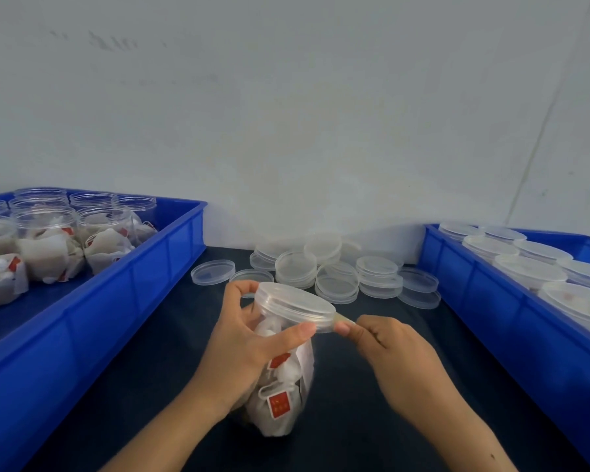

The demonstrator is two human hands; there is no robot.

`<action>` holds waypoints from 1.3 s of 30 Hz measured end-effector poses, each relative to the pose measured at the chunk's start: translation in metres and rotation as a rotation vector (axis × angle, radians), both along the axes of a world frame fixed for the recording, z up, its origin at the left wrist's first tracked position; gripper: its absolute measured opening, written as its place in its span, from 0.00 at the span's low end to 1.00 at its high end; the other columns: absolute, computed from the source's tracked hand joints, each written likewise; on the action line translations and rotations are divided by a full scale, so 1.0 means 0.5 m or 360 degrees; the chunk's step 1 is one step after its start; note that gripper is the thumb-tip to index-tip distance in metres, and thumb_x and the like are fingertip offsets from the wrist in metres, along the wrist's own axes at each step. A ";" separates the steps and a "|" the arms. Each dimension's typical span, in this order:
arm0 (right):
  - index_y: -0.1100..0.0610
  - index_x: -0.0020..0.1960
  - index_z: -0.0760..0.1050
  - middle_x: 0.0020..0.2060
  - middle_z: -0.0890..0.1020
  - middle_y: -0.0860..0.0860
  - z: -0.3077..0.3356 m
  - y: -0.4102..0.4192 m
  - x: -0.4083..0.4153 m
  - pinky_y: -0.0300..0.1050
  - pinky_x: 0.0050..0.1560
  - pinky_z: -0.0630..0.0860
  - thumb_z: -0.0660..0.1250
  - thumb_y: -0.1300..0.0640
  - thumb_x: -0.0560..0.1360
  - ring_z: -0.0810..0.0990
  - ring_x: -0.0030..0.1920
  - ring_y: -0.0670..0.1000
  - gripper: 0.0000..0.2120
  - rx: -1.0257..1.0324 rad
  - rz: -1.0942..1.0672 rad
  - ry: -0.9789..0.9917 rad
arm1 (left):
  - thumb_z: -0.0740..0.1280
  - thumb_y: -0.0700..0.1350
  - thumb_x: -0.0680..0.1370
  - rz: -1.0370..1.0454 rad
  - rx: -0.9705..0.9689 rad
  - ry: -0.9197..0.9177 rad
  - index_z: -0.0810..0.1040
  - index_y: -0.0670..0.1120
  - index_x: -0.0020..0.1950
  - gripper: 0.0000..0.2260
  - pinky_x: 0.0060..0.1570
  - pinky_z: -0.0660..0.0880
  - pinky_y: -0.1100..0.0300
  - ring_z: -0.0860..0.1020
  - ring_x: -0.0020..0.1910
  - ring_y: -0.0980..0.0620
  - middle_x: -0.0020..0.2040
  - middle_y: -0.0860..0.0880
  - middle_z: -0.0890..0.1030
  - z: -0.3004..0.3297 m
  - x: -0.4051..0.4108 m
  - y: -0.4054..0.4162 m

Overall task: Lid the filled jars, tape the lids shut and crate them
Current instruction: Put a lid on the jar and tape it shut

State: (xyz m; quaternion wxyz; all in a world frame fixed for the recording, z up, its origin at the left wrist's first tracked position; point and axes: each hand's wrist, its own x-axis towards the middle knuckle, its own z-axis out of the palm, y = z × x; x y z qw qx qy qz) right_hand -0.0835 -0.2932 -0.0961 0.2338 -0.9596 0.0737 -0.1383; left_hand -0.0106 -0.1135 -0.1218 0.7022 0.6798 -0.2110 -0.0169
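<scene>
The right hand [387, 349] pinches a strip of clear tape [344, 317] between thumb and forefinger, the strip running to the lid's edge at the jar's three o'clock. The left hand [242, 342] grips the jar [283, 379] from nine o'clock, thumb laid across the front just under the lid [295, 303], fingers curled behind the rim. The jar, packed with white sachets bearing red tags, tilts over a dark table [143, 362] between both hands. At twelve o'clock, loose clear lids [338, 272] lie stacked and scattered near the wall. A blue crate [171, 264] of open filled jars [45, 247] flanks the work at nine to ten o'clock; a second blue crate [491, 301] of lidded jars [528, 270] stands at two to three. Bare tabletop lies between each crate wall and the hands.
</scene>
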 end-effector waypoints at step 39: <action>0.62 0.42 0.72 0.27 0.69 0.48 -0.015 0.031 -0.003 0.43 0.32 0.66 0.47 0.25 0.66 0.65 0.28 0.45 0.39 0.0302 0.0174 -0.0086 | 0.67 0.75 0.56 0.0492 0.0393 -0.0404 0.70 0.62 0.55 0.32 0.49 0.80 0.55 0.79 0.48 0.66 0.47 0.64 0.80 -0.010 -0.015 -0.007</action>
